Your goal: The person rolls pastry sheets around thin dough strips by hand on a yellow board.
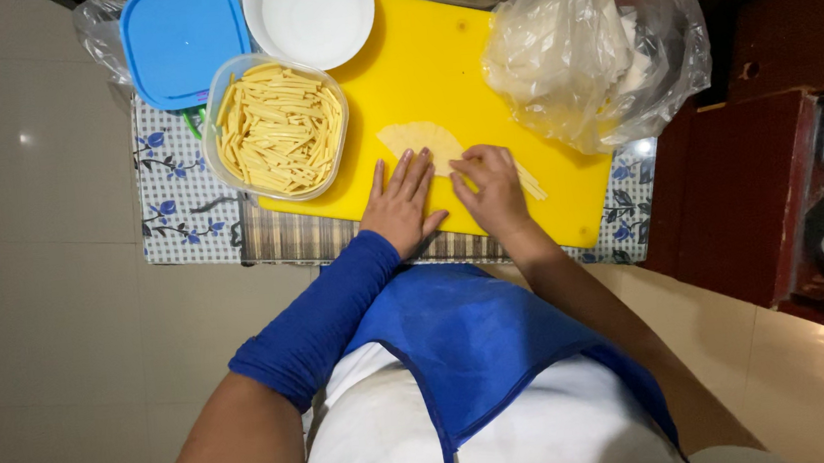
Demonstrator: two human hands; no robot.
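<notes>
A thin pale yellow round sheet of dough (416, 141) lies on a yellow cutting board (428, 71). My left hand (400, 205) rests flat on its near edge, fingers spread. My right hand (490, 187) lies beside it with fingers curled over the cut side of the sheet, where several thin pale strips (531, 183) lie. Whether the right hand holds a tool is hidden. A clear tub (276, 125) left of the board is full of similar cut yellow strips.
A blue lid (181, 38) and a white round bowl (310, 14) sit behind the tub. A crumpled clear plastic bag (595, 47) with pale contents lies on the board's right. A patterned cloth (181, 197) covers the floor under the board. A dark red cabinet (746, 182) stands at right.
</notes>
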